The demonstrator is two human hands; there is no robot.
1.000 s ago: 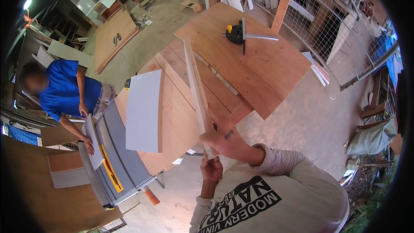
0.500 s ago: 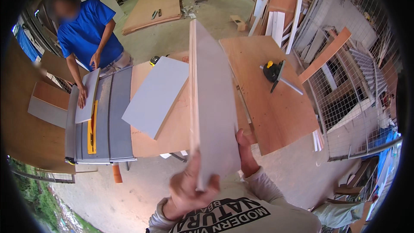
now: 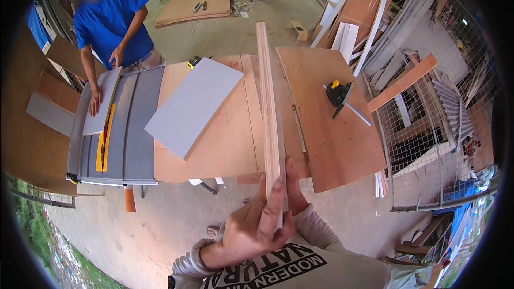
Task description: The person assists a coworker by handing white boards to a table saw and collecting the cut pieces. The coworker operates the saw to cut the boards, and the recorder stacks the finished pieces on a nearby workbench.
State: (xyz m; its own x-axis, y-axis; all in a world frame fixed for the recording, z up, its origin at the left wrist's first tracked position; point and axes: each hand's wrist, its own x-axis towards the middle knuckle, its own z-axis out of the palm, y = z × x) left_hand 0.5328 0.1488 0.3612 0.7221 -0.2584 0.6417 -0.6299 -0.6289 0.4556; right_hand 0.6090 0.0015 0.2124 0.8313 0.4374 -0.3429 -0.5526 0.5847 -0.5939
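In front of me a plywood panel (image 3: 269, 107) stands on end, its layered edge turned toward me. Its broad face is barely visible; I cannot tell if it is one sheet or more. My left hand (image 3: 254, 227) is closed round the panel's near lower end, with the index finger lying along its edge. On the other side my right hand (image 3: 293, 187) grips it too, partly hidden behind the panel. Left of it a grey-faced panel (image 3: 194, 107) lies flat on the wooden worktop (image 3: 230, 144).
At left, a person in a blue shirt (image 3: 110, 16) presses a panel (image 3: 101, 101) on a table saw (image 3: 140, 123) with a yellow blade insert (image 3: 105, 139). A tape measure (image 3: 194, 62) lies behind. A black tool with a rod (image 3: 337, 96) rests on the right board (image 3: 321, 144).
The panel in my hands has turned so its edge faces me and its grey face has swung out of sight. My view has shifted slightly.
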